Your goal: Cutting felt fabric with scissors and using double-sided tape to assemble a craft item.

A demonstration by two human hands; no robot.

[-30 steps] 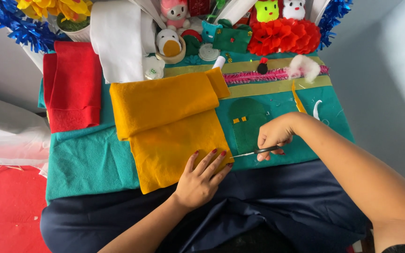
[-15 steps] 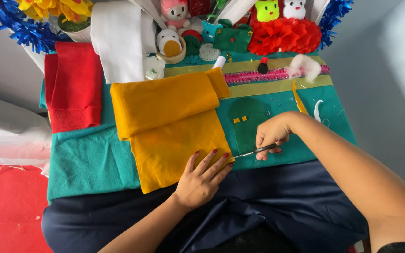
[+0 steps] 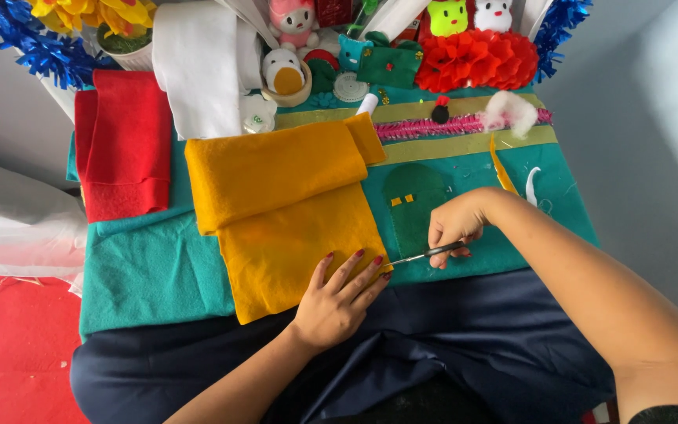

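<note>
The left hand (image 3: pixel 337 302) lies flat, fingers spread, on the near corner of the yellow felt (image 3: pixel 288 212). Just right of that felt, the right hand (image 3: pixel 455 228) grips small scissors (image 3: pixel 425 254), tips touching its edge.

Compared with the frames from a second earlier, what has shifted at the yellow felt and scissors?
Very little. The right hand keeps its hold on the scissors, which have crept slightly left toward the yellow felt edge. The left hand stays flat on the felt's lower corner. The red felt and the decorations are unmoved.
</note>
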